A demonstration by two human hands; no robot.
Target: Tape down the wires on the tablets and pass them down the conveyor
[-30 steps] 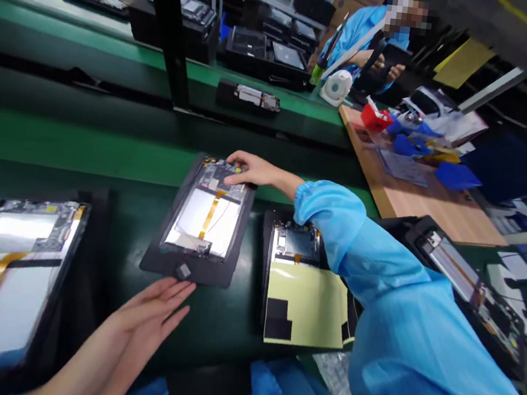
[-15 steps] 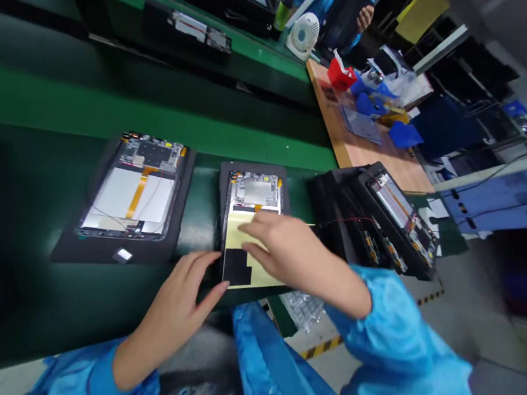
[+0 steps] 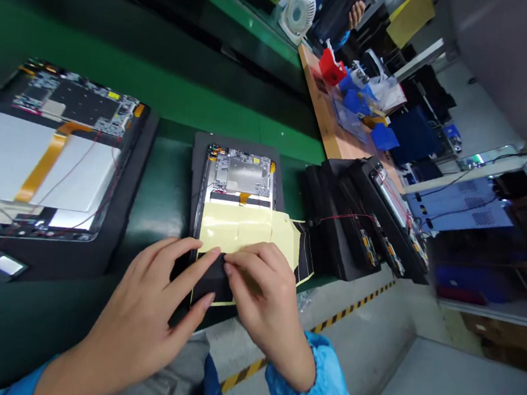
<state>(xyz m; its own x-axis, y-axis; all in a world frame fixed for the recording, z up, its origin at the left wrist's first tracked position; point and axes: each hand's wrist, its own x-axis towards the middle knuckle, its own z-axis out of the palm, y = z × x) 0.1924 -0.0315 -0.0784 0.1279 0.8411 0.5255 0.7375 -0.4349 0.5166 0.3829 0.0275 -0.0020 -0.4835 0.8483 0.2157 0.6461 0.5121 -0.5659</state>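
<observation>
An opened tablet with its circuit board showing lies on a black foam pad in front of me. A pale yellow backing sheet with black adhesive patches covers its lower part and reaches past its right side. My left hand is open, fingers apart, with fingertips on the left part of the sheet beside a black sticker. My right hand is closed in a pinch at the sticker's upper right edge. Its fingers partly hide what they grip.
A second opened tablet lies at left, with a small silver-faced piece below it. Stacked dark pads with opened tablets stand at right. Behind are a wooden table, a white fan and another person's hand.
My right hand has moved down from the yellow sheet's middle to the black sticker and now pinches there. My left hand stays at the sheet's left edge. The view has shifted closer.
</observation>
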